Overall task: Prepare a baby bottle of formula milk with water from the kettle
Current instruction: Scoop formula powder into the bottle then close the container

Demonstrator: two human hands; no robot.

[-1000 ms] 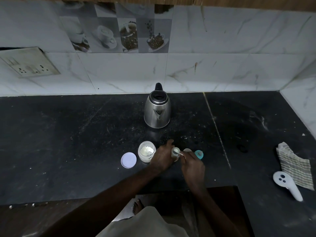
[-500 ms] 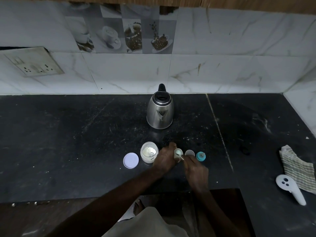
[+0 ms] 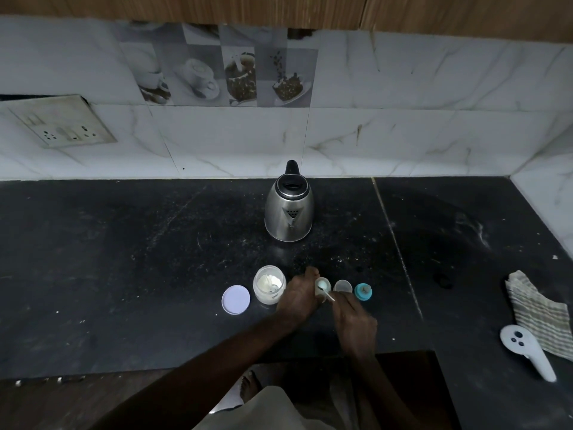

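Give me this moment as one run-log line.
left hand: grips small pale baby bottle | right hand: pinches thin white scoop at its mouth | round powder jar: open | steel kettle: untouched

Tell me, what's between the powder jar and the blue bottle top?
The head view shows the left hand gripping the little bottle, then a clear cap.

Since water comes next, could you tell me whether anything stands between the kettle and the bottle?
Nothing stands on the counter between kettle and bottle. Only the spoon in the right hand lies over the bottle's mouth; the left hand grips the bottle.
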